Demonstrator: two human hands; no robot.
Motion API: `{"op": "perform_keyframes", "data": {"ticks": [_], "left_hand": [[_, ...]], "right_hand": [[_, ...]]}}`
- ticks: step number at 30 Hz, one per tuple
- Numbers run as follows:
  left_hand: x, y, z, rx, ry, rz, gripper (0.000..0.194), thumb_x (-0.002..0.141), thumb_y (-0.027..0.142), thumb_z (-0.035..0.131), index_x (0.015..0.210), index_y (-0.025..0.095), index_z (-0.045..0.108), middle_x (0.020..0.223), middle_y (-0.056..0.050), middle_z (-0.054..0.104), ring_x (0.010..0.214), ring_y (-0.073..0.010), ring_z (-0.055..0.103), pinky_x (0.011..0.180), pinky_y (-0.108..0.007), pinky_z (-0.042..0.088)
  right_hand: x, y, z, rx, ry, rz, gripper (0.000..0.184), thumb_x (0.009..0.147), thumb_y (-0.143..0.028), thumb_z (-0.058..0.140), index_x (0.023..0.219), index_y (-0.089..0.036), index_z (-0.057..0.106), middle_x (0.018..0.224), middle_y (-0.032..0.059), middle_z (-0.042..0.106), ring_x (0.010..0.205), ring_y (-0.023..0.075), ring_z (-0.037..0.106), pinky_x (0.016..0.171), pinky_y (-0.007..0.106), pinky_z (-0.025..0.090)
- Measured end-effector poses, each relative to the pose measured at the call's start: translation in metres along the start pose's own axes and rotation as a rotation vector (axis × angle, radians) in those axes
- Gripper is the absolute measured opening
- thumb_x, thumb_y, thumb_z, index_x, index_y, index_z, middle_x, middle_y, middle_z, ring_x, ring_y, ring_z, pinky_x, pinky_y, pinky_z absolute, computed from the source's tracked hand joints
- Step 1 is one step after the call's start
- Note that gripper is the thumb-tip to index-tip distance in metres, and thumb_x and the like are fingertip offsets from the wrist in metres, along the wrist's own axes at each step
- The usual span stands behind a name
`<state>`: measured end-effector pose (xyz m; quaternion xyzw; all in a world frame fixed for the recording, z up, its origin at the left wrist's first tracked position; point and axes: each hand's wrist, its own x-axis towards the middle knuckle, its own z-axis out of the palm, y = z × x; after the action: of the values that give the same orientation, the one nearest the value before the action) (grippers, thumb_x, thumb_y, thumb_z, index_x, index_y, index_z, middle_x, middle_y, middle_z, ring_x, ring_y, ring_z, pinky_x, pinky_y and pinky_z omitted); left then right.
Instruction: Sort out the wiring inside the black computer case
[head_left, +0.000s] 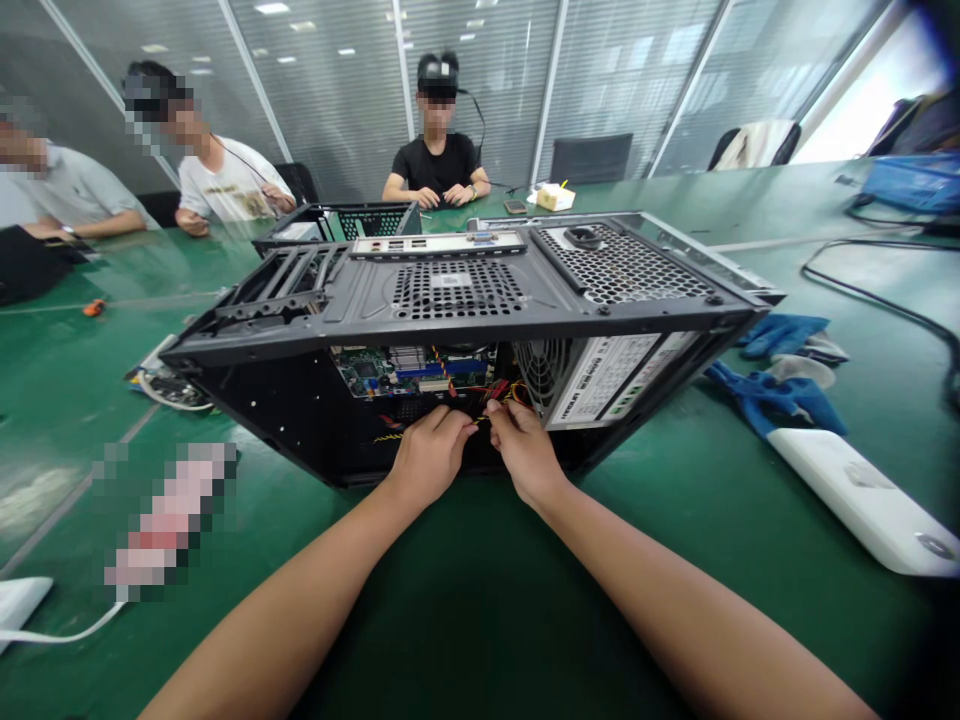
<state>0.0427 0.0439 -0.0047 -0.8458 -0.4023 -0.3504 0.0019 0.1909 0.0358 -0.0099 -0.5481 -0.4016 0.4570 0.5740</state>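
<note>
An open black computer case [450, 300] lies on its side on the green table [480, 600], its open side facing me. Inside I see a motherboard [405, 368], a fan [541, 368] and a silver power supply [615, 372]. Both my hands reach into the lower opening. My left hand [429, 455] is closed, pinching a bundle of yellow, red and black wires [491, 400]. My right hand [525, 452] is also closed, its fingertips pinched on the same wires just beside the left hand.
Blue gloves [772, 395] and a white flat device [862, 500] lie to the right. A black cable [885, 300] runs at far right. Three other people sit across the table; a second case [337, 222] stands before them. A small orange object [94, 307] lies left.
</note>
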Motion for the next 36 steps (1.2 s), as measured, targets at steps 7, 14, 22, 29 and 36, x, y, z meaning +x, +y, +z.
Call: {"op": "perform_keyframes", "data": {"ticks": [7, 14, 22, 29, 36], "left_hand": [[0.0012, -0.0003, -0.0016, -0.015, -0.051, -0.023, 0.02, 0.099, 0.023, 0.05, 0.086, 0.017, 0.063, 0.079, -0.004, 0.06, 0.07, -0.0155, 0.061, 0.062, -0.026, 0.05], [-0.0015, -0.0019, 0.001, -0.029, -0.041, -0.034, 0.018, 0.098, 0.025, 0.051, 0.086, 0.017, 0.062, 0.079, -0.004, 0.06, 0.071, -0.0158, 0.061, 0.063, -0.027, 0.051], [-0.0026, -0.0027, 0.002, -0.035, -0.048, -0.056, 0.013, 0.097, 0.024, 0.054, 0.087, 0.018, 0.06, 0.081, -0.004, 0.061, 0.073, -0.0159, 0.061, 0.065, -0.027, 0.052], [-0.0009, -0.0007, 0.0027, -0.011, -0.07, -0.084, 0.011, 0.097, 0.022, 0.053, 0.088, 0.017, 0.059, 0.082, -0.004, 0.062, 0.075, -0.0171, 0.062, 0.067, -0.029, 0.053], [0.0008, 0.0018, 0.0022, 0.067, -0.104, -0.089, 0.015, 0.098, 0.02, 0.049, 0.089, 0.016, 0.06, 0.083, -0.005, 0.062, 0.071, -0.0175, 0.062, 0.064, -0.029, 0.052]], "right_hand": [[0.0003, 0.0007, -0.0001, 0.026, -0.03, 0.035, 0.041, 0.075, -0.06, 0.064, 0.082, -0.019, 0.064, 0.068, 0.001, 0.058, 0.064, 0.0153, 0.053, 0.058, 0.03, 0.042], [0.0001, 0.0012, 0.0003, 0.001, -0.008, 0.055, 0.038, 0.074, -0.056, 0.065, 0.082, -0.019, 0.064, 0.078, 0.0036, 0.063, 0.068, 0.0158, 0.054, 0.061, 0.031, 0.044], [-0.0001, 0.0012, -0.0001, -0.024, -0.021, 0.046, 0.037, 0.076, -0.055, 0.063, 0.082, -0.019, 0.065, 0.084, 0.0059, 0.065, 0.07, 0.0167, 0.056, 0.061, 0.031, 0.045], [0.0003, 0.0021, -0.0007, -0.031, -0.044, 0.036, 0.036, 0.077, -0.055, 0.062, 0.083, -0.02, 0.063, 0.078, 0.0038, 0.061, 0.071, 0.0166, 0.055, 0.061, 0.03, 0.044], [-0.0006, -0.001, -0.0006, -0.055, -0.041, 0.016, 0.036, 0.076, -0.056, 0.062, 0.077, -0.021, 0.058, 0.07, 0.0002, 0.054, 0.065, 0.0158, 0.051, 0.058, 0.03, 0.043]]}}
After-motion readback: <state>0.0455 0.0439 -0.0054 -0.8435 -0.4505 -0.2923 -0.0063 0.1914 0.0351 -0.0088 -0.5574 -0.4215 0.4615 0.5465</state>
